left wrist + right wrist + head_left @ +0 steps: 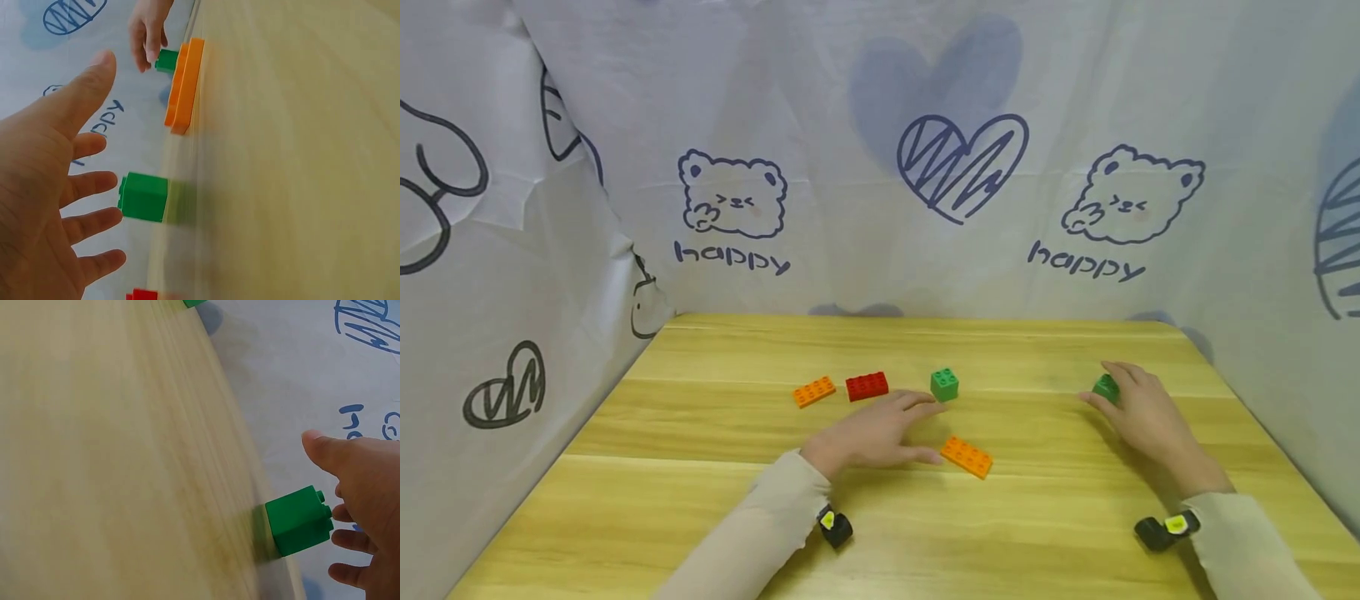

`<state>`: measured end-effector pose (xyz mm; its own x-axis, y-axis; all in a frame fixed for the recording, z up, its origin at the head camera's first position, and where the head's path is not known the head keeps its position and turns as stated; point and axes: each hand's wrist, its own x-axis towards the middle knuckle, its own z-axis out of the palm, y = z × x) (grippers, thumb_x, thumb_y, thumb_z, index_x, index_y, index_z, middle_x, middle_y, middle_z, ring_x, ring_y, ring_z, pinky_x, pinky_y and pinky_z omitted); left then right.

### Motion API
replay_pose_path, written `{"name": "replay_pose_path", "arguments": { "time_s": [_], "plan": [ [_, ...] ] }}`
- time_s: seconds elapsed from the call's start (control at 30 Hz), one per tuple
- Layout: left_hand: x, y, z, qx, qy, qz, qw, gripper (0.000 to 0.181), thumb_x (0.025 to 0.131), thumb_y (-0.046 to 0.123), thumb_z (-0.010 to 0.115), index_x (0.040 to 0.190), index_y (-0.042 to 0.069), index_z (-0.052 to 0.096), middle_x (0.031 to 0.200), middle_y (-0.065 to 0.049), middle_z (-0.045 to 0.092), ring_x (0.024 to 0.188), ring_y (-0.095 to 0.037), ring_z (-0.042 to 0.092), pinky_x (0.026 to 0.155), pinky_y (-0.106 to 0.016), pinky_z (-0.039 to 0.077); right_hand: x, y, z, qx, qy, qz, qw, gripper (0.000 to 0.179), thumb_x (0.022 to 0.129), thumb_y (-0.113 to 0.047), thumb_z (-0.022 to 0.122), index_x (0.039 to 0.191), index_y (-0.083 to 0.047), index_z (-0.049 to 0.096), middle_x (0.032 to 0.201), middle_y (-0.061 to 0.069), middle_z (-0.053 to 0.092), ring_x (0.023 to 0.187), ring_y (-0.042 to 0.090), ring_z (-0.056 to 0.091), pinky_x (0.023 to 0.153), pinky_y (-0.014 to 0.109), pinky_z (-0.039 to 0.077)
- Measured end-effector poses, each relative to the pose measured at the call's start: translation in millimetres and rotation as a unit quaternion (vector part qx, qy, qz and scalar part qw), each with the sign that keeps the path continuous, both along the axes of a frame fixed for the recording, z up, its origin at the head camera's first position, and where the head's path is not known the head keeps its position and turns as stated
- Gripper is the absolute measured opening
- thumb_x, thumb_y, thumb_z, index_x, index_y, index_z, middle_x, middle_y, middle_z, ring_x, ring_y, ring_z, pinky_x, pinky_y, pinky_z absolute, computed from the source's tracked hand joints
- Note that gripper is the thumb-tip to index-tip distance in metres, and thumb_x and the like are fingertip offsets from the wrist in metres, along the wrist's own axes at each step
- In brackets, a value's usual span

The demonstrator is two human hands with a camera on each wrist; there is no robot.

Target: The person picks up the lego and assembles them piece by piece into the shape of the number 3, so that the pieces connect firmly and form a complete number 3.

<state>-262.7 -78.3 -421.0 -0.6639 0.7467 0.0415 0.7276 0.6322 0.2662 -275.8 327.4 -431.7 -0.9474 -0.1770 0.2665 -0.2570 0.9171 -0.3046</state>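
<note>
My left hand (880,429) hovers over the table with fingers spread and nothing in its grasp. Just beyond its fingertips stands a green building block (944,385), seen by the fingers in the left wrist view too. An orange flat brick (967,457) lies to the right of the left thumb. On the right, my right hand (1142,412) reaches over a second green building block (1106,388), thumb on one side and fingers on the other. The right wrist view shows this green block (300,520) on the table, with relaxed fingers beside its studs.
A red brick (867,386) and another orange flat brick (814,392) lie on the table left of the middle green block. The wooden table (1037,533) is bordered at the back and sides by white cloth (850,275) with printed drawings. A black wrist camera (837,528) sits on each sleeve.
</note>
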Motion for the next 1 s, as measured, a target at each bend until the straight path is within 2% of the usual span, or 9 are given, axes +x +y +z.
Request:
{"name": "replay_pose_path", "arguments": {
  "time_s": [0.3,0.5,0.7,1.0],
  "plan": [
    [2.6,19.4,-4.1,-0.020,0.009,-0.028,0.9994,0.083,0.089,0.072,0.043,0.153,0.020,0.035,0.150,-0.004,0.040,0.137,-0.022,0.037,0.111,-0.036,0.030,-2.0,0,-4.5,-0.008,-0.017,-0.024,0.9995,0.070,0.099,-0.040,0.057,0.141,0.013,0.037,0.134,0.040,0.040,0.118,0.058,0.040,0.096,0.069,0.032],
    [4.4,28.9,-6.3,-0.036,0.031,-0.051,0.9976,0.073,0.093,0.064,0.047,0.149,0.017,0.042,0.145,-0.003,0.045,0.133,-0.020,0.041,0.111,-0.032,0.030,-3.3,1,-6.6,-0.013,-0.008,-0.032,0.9994,0.063,0.098,-0.031,0.060,0.138,0.014,0.041,0.130,0.040,0.044,0.115,0.056,0.044,0.094,0.067,0.035],
    [7.0,35.1,-8.3,-0.053,0.033,-0.048,0.9969,0.065,0.097,0.057,0.047,0.149,0.018,0.043,0.147,-0.003,0.044,0.135,-0.021,0.040,0.112,-0.035,0.028,-2.0,4,-8.5,-0.027,0.017,-0.034,0.9989,0.052,0.099,-0.024,0.059,0.134,0.013,0.047,0.124,0.038,0.050,0.111,0.055,0.048,0.092,0.065,0.038],
    [9.0,35.7,-13.6,-0.071,0.017,-0.054,0.9959,0.064,0.097,0.054,0.051,0.150,0.019,0.042,0.147,-0.002,0.044,0.134,-0.020,0.040,0.110,-0.035,0.031,-1.0,4,-11.1,-0.034,0.020,-0.051,0.9979,0.048,0.099,-0.023,0.059,0.134,0.010,0.050,0.126,0.037,0.051,0.112,0.054,0.049,0.091,0.066,0.038]
  ]
}}
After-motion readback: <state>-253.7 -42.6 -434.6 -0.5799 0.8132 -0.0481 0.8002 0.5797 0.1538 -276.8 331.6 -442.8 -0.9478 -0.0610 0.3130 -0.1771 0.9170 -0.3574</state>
